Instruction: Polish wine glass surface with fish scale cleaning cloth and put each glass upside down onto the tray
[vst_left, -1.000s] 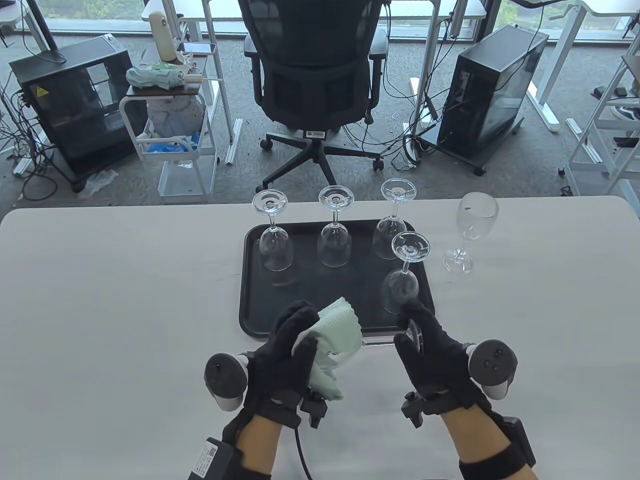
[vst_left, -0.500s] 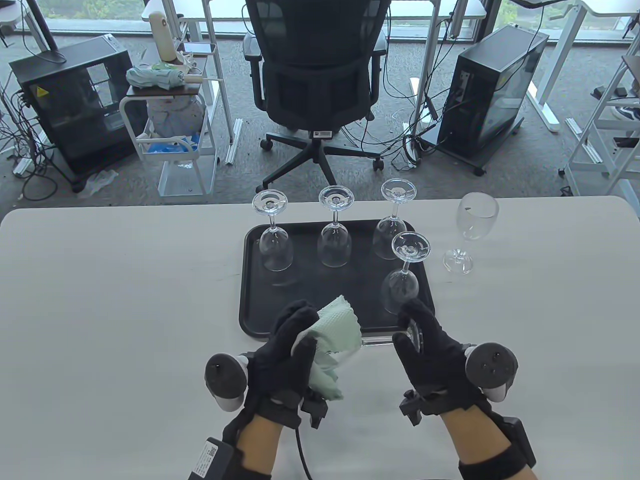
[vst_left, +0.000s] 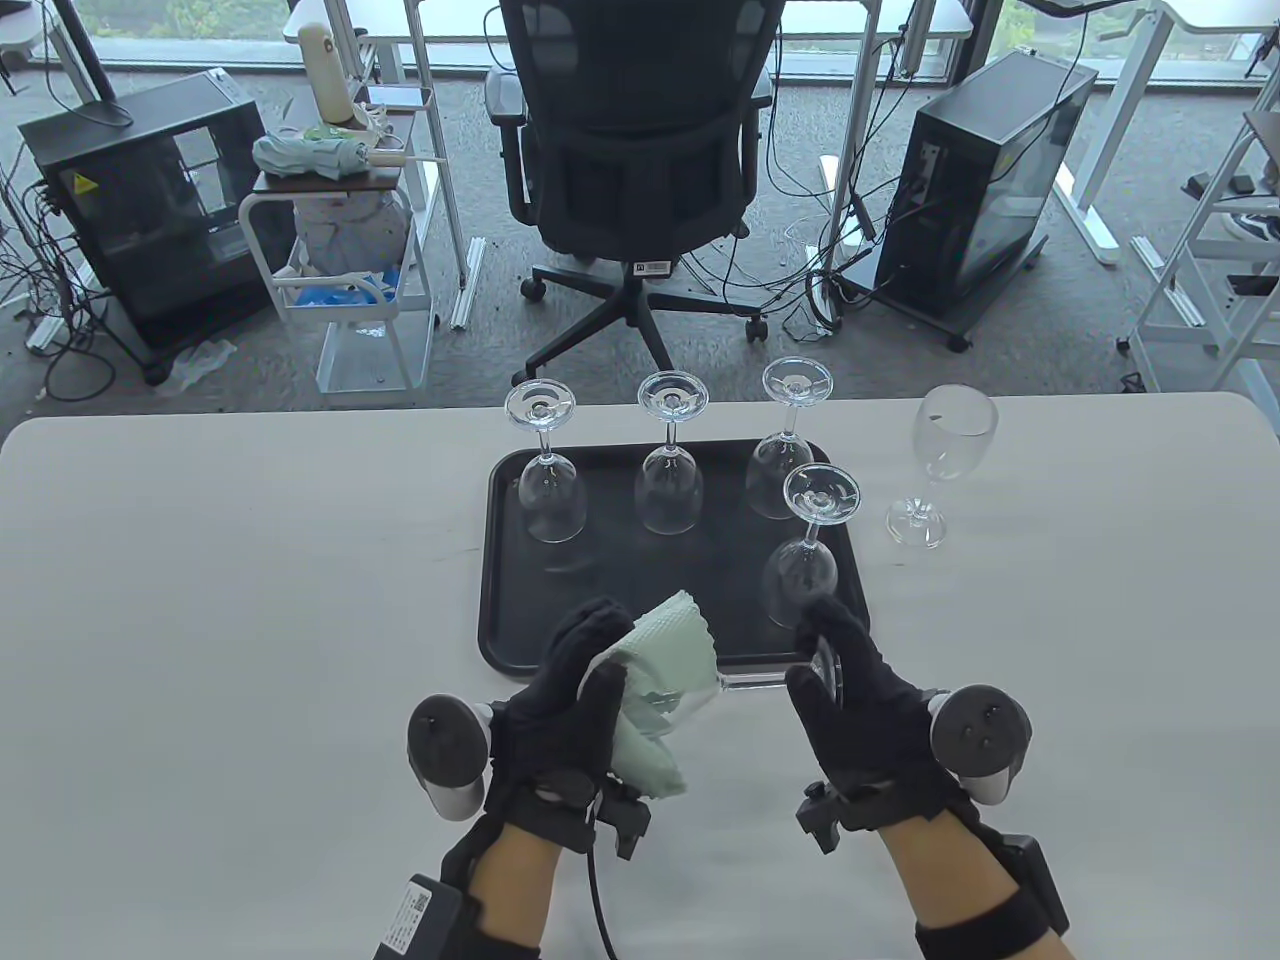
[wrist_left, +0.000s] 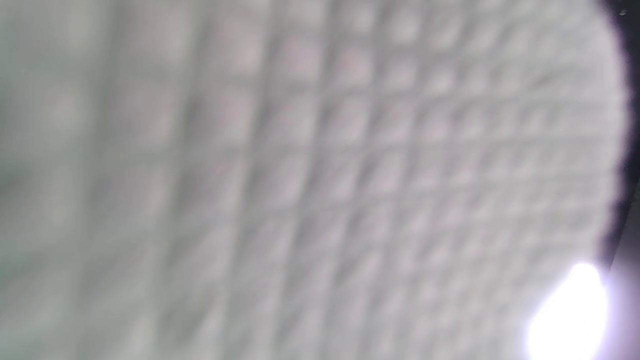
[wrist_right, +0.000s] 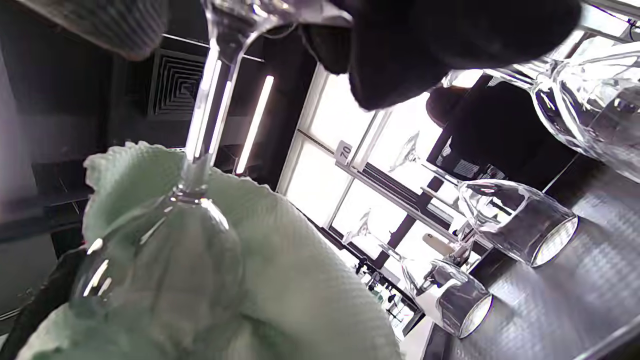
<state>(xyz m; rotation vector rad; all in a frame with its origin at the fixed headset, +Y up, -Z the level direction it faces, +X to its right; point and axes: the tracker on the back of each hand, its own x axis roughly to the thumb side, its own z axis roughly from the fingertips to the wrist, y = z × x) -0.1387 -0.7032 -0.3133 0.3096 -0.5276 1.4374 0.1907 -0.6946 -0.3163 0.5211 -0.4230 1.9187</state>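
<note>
My left hand (vst_left: 585, 680) grips a pale green fish scale cloth (vst_left: 668, 665) wrapped round the bowl of a wine glass (vst_left: 748, 681) lying sideways above the table's near side. My right hand (vst_left: 835, 675) holds that glass by its foot and stem. In the right wrist view the stem (wrist_right: 207, 112) runs down into the bowl (wrist_right: 165, 260) nested in the cloth (wrist_right: 300, 280). The left wrist view shows only blurred cloth (wrist_left: 300, 180). Several glasses stand upside down on the black tray (vst_left: 515, 610). One upright glass (vst_left: 940, 455) stands on the table right of the tray.
A black office chair (vst_left: 635, 150) stands beyond the table's far edge, with computer towers (vst_left: 985, 185) and a white cart (vst_left: 345, 260) on the floor. The white table (vst_left: 220, 620) stretches to both sides of the tray.
My left hand with the cloth has shifted slightly round the bowl, its fingers curling further over. The right hand and the glass stay almost where they were.
</note>
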